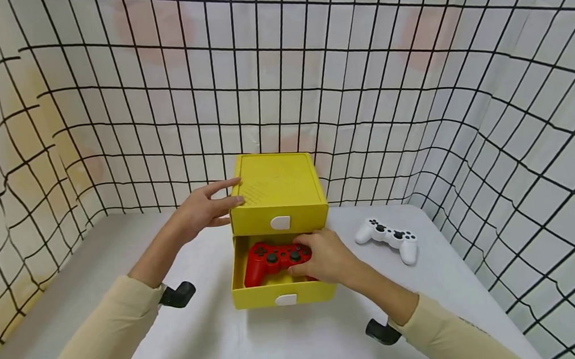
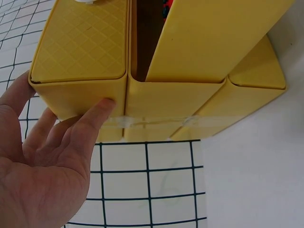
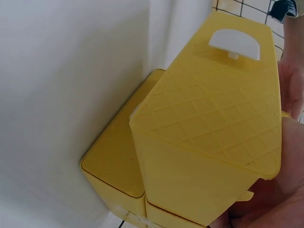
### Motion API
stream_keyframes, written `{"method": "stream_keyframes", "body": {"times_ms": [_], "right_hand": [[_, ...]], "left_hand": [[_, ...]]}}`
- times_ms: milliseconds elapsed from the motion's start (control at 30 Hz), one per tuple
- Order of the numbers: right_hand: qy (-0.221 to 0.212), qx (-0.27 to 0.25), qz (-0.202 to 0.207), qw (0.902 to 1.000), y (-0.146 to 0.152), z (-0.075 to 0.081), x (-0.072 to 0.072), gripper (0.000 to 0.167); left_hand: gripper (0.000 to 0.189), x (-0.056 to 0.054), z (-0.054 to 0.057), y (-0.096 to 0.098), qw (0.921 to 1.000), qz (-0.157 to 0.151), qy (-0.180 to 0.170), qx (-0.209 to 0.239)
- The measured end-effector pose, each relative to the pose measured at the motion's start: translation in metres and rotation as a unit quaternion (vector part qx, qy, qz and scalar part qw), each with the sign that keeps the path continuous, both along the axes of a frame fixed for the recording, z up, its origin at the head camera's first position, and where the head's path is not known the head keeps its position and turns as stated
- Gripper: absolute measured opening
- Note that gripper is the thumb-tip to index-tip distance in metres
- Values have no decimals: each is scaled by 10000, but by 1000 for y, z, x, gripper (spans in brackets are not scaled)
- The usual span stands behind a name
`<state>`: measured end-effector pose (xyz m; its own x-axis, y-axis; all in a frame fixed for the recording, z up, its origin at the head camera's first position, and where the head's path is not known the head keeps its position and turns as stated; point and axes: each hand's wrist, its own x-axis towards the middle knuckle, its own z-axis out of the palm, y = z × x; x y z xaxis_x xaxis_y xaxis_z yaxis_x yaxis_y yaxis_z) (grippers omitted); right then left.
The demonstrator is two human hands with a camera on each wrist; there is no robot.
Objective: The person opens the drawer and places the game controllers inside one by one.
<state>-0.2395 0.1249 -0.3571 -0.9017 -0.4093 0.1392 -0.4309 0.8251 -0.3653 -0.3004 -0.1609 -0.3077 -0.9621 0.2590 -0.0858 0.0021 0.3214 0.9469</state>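
1. Red game controller [image 1: 283,252]: it's lying in the pulled-out middle drawer [image 1: 254,297], sticks up, one end right between the right thumb and fingers.
2. Right hand [image 1: 327,257]: thumb and forefinger look clamped on that end, one on each side. My guess is they came over the drawer's edge because the drawer above leaves little room. The other fingertips are hidden, so can't tell on those.
3. Yellow drawer unit [image 1: 279,180]: surrounds the work, with its top drawer [image 1: 255,222] just above the right fingers.
4. Left hand [image 1: 202,207]: fingers spread apart, tips against the unit's upper left side and edge, probably bracing it.
5. Clear tape [image 2: 156,122]: runs along the side just past a left fingertip, presumably keeping the stack together.
6. White game controller [image 1: 390,238]: on the white tabletop [image 1: 208,334], right of the right hand, untouched.
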Motion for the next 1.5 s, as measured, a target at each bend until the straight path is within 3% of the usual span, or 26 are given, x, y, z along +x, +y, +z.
{"method": "stream_keyframes", "body": {"times_ms": [333, 600, 767, 933, 1133, 1500], "right_hand": [[-21, 121, 68, 9999, 1, 0, 2, 58], [-283, -167, 19, 9995, 7, 11, 10, 59], [-463, -128, -262, 9985, 18, 25, 21, 64], [-999, -154, -627, 9929, 35, 35, 31, 84], [-1411, -329, -556, 9879, 49, 28, 36, 108], [-1755, -944, -381, 9792, 59, 12, 25, 121]], "left_hand": [[70, 2, 0, 2, 10000, 21, -41, -12], [70, 3, -2, 3, 10000, 2, -17, 37], [71, 3, -1, 2, 10000, 8, -21, 42], [70, 3, 0, 1, 10000, 17, -21, 26], [72, 3, 0, -1, 10000, 8, 16, -26], [70, 3, 1, 0, 10000, 28, 24, -27]]}}
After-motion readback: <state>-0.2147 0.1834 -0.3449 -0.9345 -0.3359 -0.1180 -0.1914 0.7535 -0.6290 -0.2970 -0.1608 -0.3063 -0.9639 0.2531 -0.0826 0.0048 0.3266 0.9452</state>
